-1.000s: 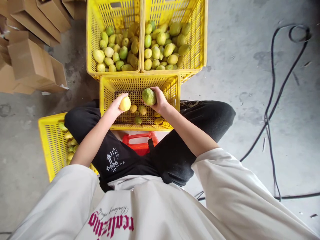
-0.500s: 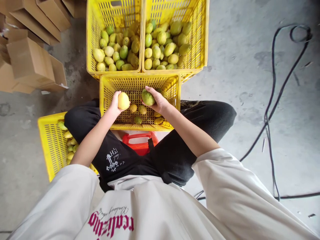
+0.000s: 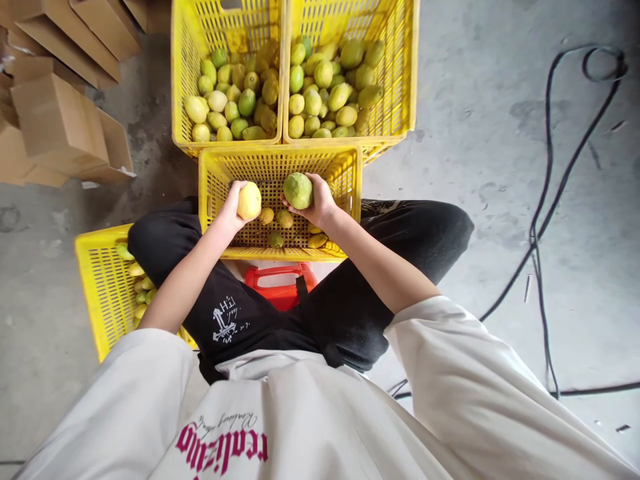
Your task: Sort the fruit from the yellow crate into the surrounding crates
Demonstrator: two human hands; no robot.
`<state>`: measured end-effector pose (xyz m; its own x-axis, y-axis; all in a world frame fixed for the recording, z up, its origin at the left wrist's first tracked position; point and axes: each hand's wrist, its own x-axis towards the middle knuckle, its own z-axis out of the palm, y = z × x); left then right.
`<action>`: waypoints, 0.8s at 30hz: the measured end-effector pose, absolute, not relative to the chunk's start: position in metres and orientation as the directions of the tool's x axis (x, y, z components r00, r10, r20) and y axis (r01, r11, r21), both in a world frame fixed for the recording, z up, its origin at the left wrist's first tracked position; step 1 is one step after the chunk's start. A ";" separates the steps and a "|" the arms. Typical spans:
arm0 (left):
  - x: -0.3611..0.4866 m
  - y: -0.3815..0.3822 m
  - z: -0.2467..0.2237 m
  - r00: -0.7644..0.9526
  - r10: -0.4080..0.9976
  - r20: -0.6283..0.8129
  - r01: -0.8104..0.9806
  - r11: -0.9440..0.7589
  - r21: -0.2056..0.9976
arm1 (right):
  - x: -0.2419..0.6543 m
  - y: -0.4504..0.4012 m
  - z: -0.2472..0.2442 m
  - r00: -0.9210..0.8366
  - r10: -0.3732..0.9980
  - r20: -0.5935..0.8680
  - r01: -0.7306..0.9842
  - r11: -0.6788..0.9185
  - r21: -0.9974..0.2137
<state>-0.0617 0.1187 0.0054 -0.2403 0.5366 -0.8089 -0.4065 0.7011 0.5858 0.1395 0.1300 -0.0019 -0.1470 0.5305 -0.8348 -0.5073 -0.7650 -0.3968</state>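
Head view: 2 yellow crates (image 3: 225, 27) of fruit (image 3: 247, 103) beyond; near crate (image 3: 280, 160) between knees (image 3: 153, 233). Left hand (image 3: 233, 207) grasps yellow fruit (image 3: 250, 201), right hand (image 3: 321, 203) grasps green fruit (image 3: 299, 191), both held apart over near crate. Loose fruits (image 3: 285, 219) lie inside.

Crate (image 3: 280, 254): open-topped; passage down between lemon (image 3: 249, 201) and green fruit (image 3: 299, 191), loose fruit (image 3: 285, 219) below. Beyond crate, two fruit bins (image 3: 345, 142) block. Knees (image 3: 435, 227) hem crate left and right. Far right of crate, floor (image 3: 500, 160) open up to cable (image 3: 534, 239).

Fruit (image 3: 285, 219) in nr crate (image 3: 285, 254), 2 crates (image 3: 403, 73) behind, boxes (image 3: 60, 123) L, cable (image 3: 535, 241) R.
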 end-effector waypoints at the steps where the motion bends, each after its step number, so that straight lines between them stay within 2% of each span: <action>1: -0.061 0.119 0.006 -0.272 0.527 -0.805 -0.414 0.691 0.592 | 0.139 0.130 0.001 -0.157 0.514 -0.844 -0.507 -0.775 -0.377; 6: -0.055 0.120 0.020 -0.255 0.484 -0.837 -0.462 0.699 0.545 | 0.135 0.129 0.012 -0.124 0.488 -0.864 -0.545 -0.761 -0.351; 11: -0.057 0.120 0.021 -0.228 0.441 -0.868 -0.444 0.746 0.496 | 0.134 0.125 0.005 -0.059 0.592 -0.804 -0.535 -0.699 -0.475; 14: -0.058 0.120 0.017 -0.210 0.460 -0.863 -0.427 0.751 0.504 | 0.133 0.124 0.001 -0.015 0.613 -0.790 -0.557 -0.662 -0.502; 19: -0.057 0.119 0.013 -0.188 0.485 -0.854 -0.421 0.746 0.516 | 0.133 0.127 0.001 0.026 0.533 -0.846 -0.631 -0.647 -0.428; 24: -0.056 0.119 0.011 -0.165 0.492 -0.855 -0.456 0.730 0.509 | 0.138 0.128 -0.001 0.024 0.475 -0.880 -0.626 -0.679 -0.384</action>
<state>-0.0555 0.1193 0.0115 -0.1649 0.4924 -0.8546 -0.4561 0.7302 0.5087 0.1377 0.1282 -0.0013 0.0237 0.4749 -0.8797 -0.6255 -0.6794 -0.3836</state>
